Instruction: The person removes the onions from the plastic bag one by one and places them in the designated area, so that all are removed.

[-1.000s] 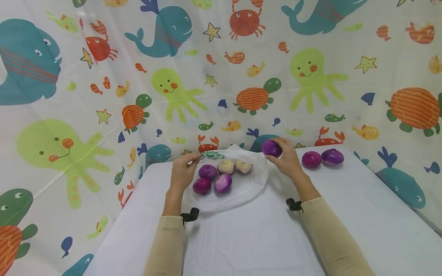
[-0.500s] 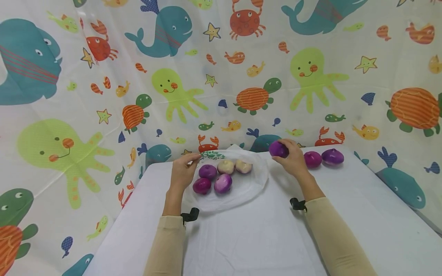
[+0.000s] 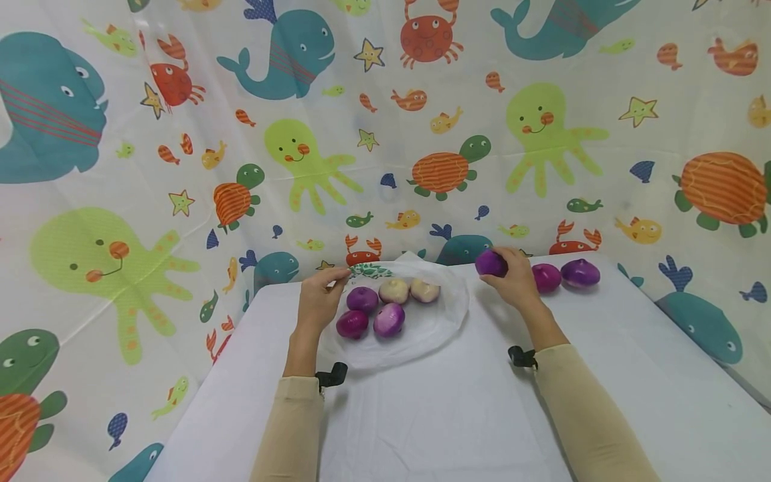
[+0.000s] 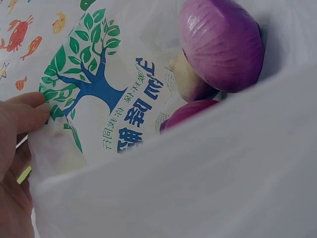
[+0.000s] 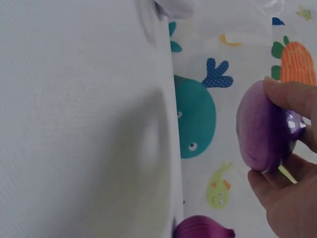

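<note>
A purple onion [image 3: 490,264] is held in my right hand [image 3: 517,280], raised above the back of the table to the right of the bag. In the right wrist view, the thumb and fingers grip that onion [image 5: 260,126] from its sides. My left hand [image 3: 318,299] pinches the rim of a thin white plastic bag [image 3: 430,338]. Printed on the bag [image 4: 94,91] are a green-leaved tree and blue lettering, seen in the left wrist view. Three purple onions [image 3: 389,320] and two cream-coloured bulbs [image 3: 394,292] lie in the bag; its raised side partly hides them in the left wrist view.
Two more purple onions, one reddish [image 3: 547,278] and one darker [image 3: 581,274], sit side by side at the table's back right, just beyond my right hand. A white cloth covers the table [image 3: 446,422]. Behind it hangs a curtain [image 3: 373,181] printed with sea animals.
My right hand has moved a little to the right and slightly down with the purple onion, away from the bag. The left hand and the bag stay where they were.
</note>
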The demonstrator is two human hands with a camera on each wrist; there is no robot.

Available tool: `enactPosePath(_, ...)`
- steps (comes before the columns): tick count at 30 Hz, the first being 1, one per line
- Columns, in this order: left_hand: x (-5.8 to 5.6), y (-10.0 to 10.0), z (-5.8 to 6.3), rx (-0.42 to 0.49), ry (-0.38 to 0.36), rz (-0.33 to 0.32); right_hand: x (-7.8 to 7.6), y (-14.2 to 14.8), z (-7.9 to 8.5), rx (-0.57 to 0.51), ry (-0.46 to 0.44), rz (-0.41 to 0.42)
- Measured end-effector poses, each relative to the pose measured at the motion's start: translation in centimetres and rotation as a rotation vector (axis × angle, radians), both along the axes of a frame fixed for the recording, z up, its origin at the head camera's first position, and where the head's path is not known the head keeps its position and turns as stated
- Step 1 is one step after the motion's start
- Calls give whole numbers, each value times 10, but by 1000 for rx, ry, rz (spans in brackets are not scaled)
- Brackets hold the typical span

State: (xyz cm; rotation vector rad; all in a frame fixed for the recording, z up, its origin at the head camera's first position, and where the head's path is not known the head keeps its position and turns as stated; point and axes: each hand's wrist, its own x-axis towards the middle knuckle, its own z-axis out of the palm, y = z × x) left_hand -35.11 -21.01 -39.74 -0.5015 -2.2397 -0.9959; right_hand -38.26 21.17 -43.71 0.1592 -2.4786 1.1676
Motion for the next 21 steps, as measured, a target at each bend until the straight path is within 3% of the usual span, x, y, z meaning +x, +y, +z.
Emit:
enactPosePath(7,1,0,1,4,-6,-4,0,4,-3,-68,-93,-59)
enactPosePath(21,1,-1,0,7,-10,1,-2,8,-9,-34,-114,-65)
